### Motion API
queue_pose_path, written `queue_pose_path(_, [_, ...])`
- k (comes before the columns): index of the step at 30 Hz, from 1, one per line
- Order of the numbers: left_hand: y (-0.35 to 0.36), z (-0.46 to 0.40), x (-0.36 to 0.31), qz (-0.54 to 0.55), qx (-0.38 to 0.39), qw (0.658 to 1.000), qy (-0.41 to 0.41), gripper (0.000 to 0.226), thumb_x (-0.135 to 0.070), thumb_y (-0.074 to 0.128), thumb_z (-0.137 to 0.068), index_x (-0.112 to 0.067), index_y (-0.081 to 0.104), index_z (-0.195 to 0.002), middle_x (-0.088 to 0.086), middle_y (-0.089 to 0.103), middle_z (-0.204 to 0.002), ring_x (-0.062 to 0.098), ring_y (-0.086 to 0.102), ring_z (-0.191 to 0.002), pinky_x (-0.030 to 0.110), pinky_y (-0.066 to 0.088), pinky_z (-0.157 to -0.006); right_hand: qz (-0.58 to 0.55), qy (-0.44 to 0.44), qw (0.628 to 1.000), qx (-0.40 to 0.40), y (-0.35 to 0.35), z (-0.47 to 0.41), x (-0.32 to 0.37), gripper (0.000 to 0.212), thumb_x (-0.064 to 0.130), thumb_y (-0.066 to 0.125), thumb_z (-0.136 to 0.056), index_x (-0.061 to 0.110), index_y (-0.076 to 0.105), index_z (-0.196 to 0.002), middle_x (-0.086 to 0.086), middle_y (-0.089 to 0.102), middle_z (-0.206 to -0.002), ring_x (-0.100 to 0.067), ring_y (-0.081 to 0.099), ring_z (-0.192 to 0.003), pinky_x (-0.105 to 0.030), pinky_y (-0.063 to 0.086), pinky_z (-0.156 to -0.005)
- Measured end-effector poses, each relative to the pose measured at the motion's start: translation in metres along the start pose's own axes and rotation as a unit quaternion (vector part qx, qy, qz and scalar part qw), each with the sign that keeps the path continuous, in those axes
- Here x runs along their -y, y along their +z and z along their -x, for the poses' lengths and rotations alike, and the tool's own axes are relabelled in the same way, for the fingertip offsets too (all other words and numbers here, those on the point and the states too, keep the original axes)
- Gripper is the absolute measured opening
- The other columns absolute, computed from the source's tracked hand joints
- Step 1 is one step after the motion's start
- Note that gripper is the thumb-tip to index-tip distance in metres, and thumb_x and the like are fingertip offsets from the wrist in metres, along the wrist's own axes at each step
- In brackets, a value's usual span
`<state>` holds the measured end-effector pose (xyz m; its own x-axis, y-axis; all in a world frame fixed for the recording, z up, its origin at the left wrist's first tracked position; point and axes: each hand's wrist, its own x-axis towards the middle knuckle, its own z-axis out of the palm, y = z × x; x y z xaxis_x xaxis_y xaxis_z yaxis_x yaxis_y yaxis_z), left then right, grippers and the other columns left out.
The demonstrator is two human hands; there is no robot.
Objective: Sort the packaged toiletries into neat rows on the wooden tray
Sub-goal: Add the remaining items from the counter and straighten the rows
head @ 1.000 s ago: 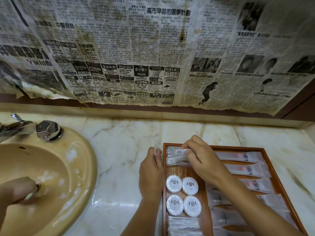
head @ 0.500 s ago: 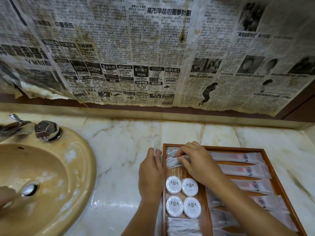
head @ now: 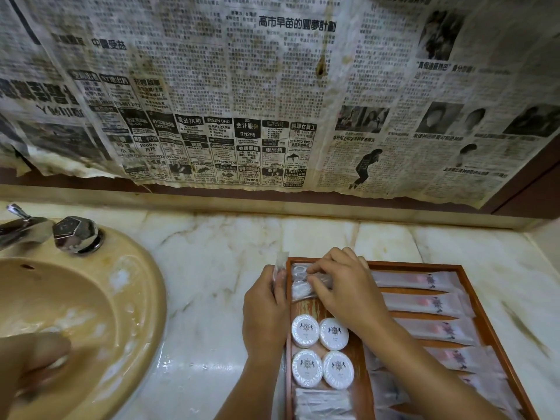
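Observation:
A wooden tray (head: 468, 275) lies on the marble counter at the lower right. My left hand (head: 264, 313) grips a thin clear packet (head: 280, 262) upright just outside the tray's far left corner. My right hand (head: 345, 287) pinches small clear packets (head: 300, 284) in that corner. Below them lie several round white soaps (head: 321, 350) in two neat rows, then a clear packet (head: 322, 404) at the tray's near end. Several long translucent sachets (head: 424, 304) fill the tray's right side in a column.
A tan sink (head: 69, 313) with a chrome tap (head: 75, 233) sits at the left. A blurred hand or arm (head: 30, 359) shows in the basin. Old newspaper (head: 272, 95) covers the wall behind the marble counter (head: 212, 283).
My right hand has drawn nearer along the tray's far left corner, pressing down on the clear packets. My left hand has stayed put. The blurred hand in the sink has moved back in.

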<state>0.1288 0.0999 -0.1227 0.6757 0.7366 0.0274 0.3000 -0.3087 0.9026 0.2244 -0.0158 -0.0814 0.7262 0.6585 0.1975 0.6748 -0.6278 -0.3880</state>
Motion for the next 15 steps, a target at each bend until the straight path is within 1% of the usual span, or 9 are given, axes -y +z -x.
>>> queue_pose_path(3, [-0.001, 0.000, 0.000, 0.010, 0.003, 1.000, 0.006, 0.031, -0.048, 0.043, -0.100, -0.028, 0.053, -0.079, -0.007, 0.060, -0.066, 0.009, 0.057, -0.061, 0.034, 0.048, -0.054, -0.050, 0.011, 0.999, -0.017, -0.005, -0.008, 0.007, 0.007, 0.031, 0.065, -0.090, 0.029, 0.070, -0.094, 0.018, 0.052, -0.087, -0.003, 0.046, -0.092, -0.027, 0.037, -0.086])
queue_pose_path(5, [-0.001, 0.000, -0.001, 0.012, 0.004, 1.000, 0.009, 0.031, -0.049, 0.045, -0.100, -0.030, 0.053, -0.077, -0.007, 0.059, -0.066, 0.009, 0.056, -0.060, 0.033, 0.047, -0.053, -0.101, 0.027, 0.994, -0.033, -0.007, -0.016, 0.011, 0.007, 0.026, 0.065, -0.090, 0.026, 0.072, -0.093, 0.016, 0.056, -0.086, -0.003, 0.050, -0.091, -0.026, 0.041, -0.084])
queue_pose_path(7, [-0.002, 0.001, -0.002, 0.010, 0.007, 1.000, 0.012, 0.029, -0.049, 0.046, -0.099, -0.033, 0.053, -0.076, -0.009, 0.060, -0.067, 0.008, 0.056, -0.060, 0.028, 0.045, -0.051, -0.157, 0.054, 0.985, -0.039, -0.009, -0.022, 0.015, 0.010, 0.021, 0.066, -0.090, 0.024, 0.074, -0.095, 0.015, 0.060, -0.085, -0.001, 0.052, -0.087, -0.022, 0.043, -0.081])
queue_pose_path(9, [-0.002, 0.001, -0.001, 0.012, 0.012, 1.000, 0.018, 0.029, -0.048, 0.047, -0.099, -0.033, 0.053, -0.075, -0.010, 0.059, -0.067, 0.008, 0.055, -0.059, 0.026, 0.043, -0.051, -0.193, 0.074, 0.978, -0.002, -0.012, -0.026, 0.018, 0.016, 0.021, 0.067, -0.089, 0.025, 0.073, -0.103, 0.015, 0.061, -0.085, 0.000, 0.051, -0.087, -0.018, 0.042, -0.080])
queue_pose_path(11, [-0.003, 0.001, 0.000, 0.019, 0.018, 0.999, 0.024, 0.030, -0.047, 0.048, -0.099, -0.031, 0.053, -0.074, -0.008, 0.057, -0.064, 0.009, 0.052, -0.057, 0.028, 0.042, -0.051, -0.202, 0.072, 0.976, 0.048, -0.011, -0.028, 0.020, 0.019, 0.024, 0.069, -0.087, 0.027, 0.072, -0.106, 0.014, 0.061, -0.088, 0.000, 0.050, -0.093, -0.017, 0.041, -0.084])
queue_pose_path(13, [-0.003, 0.001, 0.000, 0.025, 0.022, 0.999, 0.022, 0.031, -0.047, 0.050, -0.098, -0.030, 0.052, -0.072, -0.008, 0.055, -0.062, 0.008, 0.049, -0.055, 0.026, 0.038, -0.049, -0.204, 0.063, 0.974, 0.071, -0.009, -0.028, 0.022, 0.011, 0.025, 0.070, -0.086, 0.030, 0.073, -0.095, 0.014, 0.064, -0.091, 0.000, 0.050, -0.098, -0.018, 0.041, -0.085])
queue_pose_path(15, [-0.003, 0.002, -0.003, 0.029, 0.023, 0.999, 0.013, 0.033, -0.050, 0.051, -0.096, -0.031, 0.049, -0.070, -0.011, 0.054, -0.060, 0.007, 0.047, -0.053, 0.022, 0.035, -0.049, -0.234, 0.072, 0.967, 0.068, -0.010, -0.029, 0.023, 0.006, 0.023, 0.071, -0.085, 0.029, 0.073, -0.085, 0.013, 0.068, -0.087, 0.000, 0.056, -0.093, -0.019, 0.044, -0.082])
